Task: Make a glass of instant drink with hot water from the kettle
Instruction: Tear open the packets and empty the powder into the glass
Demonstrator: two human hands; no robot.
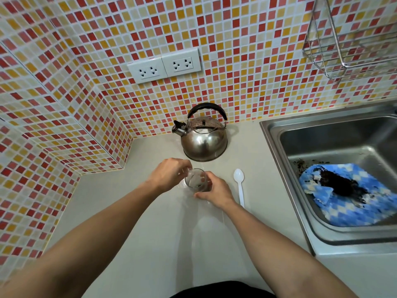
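Observation:
A small clear glass (196,179) stands on the pale counter (150,222), with a little dark powder low inside it. My right hand (213,191) wraps around the glass from the right and near side. My left hand (169,174) hovers over the rim on the left, fingers pinched on a small pale sachet (194,177) that dips into the glass. Behind the glass sits a steel kettle (203,139) with a black handle, spout pointing left. A white plastic spoon (240,186) lies on the counter just right of my right hand.
A steel sink (277,134) takes up the right side; inside lies a blue and white cloth (354,203) with dark grounds on it. Two wall sockets (164,66) sit above the kettle. A wire rack (348,39) hangs at top right. Tiled walls close the left and back.

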